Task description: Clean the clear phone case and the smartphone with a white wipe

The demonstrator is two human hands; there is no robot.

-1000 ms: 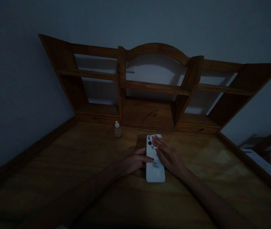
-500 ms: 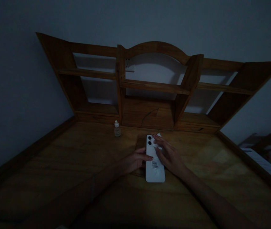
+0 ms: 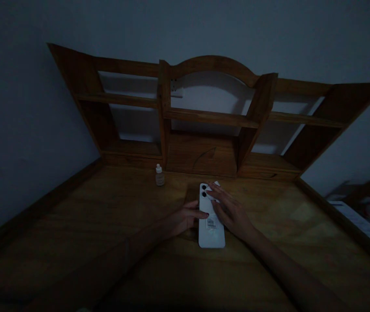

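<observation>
A white smartphone (image 3: 212,237) with two dark camera lenses is held back side up over the wooden desk, a printed label on its lower half. My left hand (image 3: 186,218) grips its left edge, thumb across the back and the other fingers at the side or underneath, partly hidden. Over the top right of the phone, my right hand (image 3: 232,213) presses a small white tissue (image 3: 217,183) against the back beside the lenses. Its fingers are bent together on the tissue, which they mostly cover.
A small dropper bottle (image 3: 159,177) with a white top stands left of the phone. Behind it rises a wooden shelf unit (image 3: 204,154) against the wall, with a white power socket (image 3: 177,92) visible through it. White papers (image 3: 362,223) lie beyond the desk's right edge.
The fingers of my right hand have shifted slightly left over the phone, closer to the lenses, and less of the tissue shows below them. My left hand keeps its hold.
</observation>
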